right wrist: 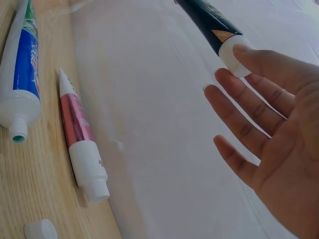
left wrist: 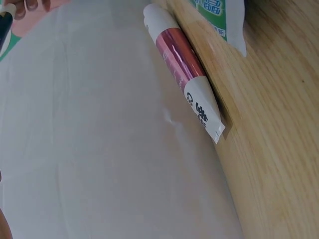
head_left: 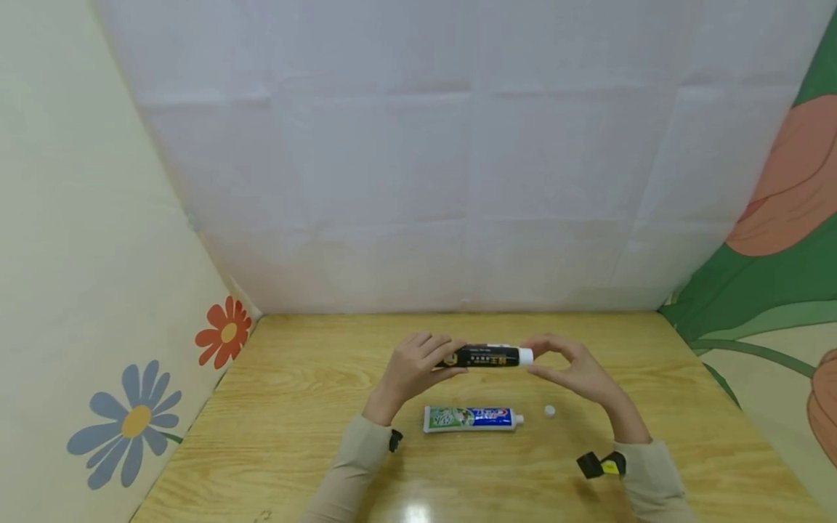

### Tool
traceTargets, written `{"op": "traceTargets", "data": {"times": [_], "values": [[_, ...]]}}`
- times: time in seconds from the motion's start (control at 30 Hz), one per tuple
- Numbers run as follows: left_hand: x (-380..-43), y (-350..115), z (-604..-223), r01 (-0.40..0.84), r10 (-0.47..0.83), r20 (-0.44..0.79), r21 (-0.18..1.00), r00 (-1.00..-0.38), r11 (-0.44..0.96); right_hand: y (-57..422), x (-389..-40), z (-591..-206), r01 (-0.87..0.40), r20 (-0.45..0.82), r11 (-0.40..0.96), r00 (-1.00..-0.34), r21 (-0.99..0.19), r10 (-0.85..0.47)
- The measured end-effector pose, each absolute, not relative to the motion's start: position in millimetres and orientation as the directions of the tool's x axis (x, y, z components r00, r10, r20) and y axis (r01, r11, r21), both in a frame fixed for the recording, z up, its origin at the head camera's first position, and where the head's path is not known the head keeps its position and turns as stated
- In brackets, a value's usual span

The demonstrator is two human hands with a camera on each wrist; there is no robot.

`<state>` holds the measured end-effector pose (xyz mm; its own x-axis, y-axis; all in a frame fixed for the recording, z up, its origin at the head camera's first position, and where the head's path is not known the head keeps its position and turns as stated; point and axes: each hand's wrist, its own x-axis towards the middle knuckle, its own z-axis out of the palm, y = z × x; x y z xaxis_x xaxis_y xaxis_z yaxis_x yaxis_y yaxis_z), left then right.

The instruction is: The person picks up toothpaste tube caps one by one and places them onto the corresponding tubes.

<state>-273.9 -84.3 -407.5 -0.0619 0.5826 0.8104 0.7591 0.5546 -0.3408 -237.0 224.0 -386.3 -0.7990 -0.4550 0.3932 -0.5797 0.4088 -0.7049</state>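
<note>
A black toothpaste tube (head_left: 487,357) is held level above the table, its printed side facing the head camera. The left hand (head_left: 413,369) grips its tail end, thumb below and fingers above. At the other end, the right hand (head_left: 575,367) pinches the white cap (right wrist: 232,56) between thumb and fingertips; its other fingers are spread in the right wrist view. Below lies a blue and green toothpaste tube (head_left: 469,419) with its nozzle bare. A loose white cap (head_left: 549,411) rests to its right. Behind, a pink and white tube (right wrist: 79,119) lies on the table, mostly hidden in the head view.
The wooden table (head_left: 294,421) meets a white cloth backdrop (head_left: 418,181) at its far edge. Flower-painted panels (head_left: 136,421) stand along both sides. Black wrist straps (head_left: 598,465) sit at the sleeve cuffs.
</note>
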Motion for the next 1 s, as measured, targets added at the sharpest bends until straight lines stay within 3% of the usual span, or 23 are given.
{"op": "traceTargets", "data": {"times": [0.47, 1.0], "values": [[-275.1, -84.0, -409.3, 0.767, 0.583, 0.811, -0.336, -0.059, 0.546, 223.0, -235.7, -384.4, -0.584, 0.388, 0.43, -0.798, -0.689, -0.461], [-274.3, -85.1, -407.4, 0.738, 0.596, 0.802, -0.376, -0.044, 0.561, 222.3, -236.0, -385.8, -0.518, 0.323, 0.479, -0.842, -0.709, -0.432]]}}
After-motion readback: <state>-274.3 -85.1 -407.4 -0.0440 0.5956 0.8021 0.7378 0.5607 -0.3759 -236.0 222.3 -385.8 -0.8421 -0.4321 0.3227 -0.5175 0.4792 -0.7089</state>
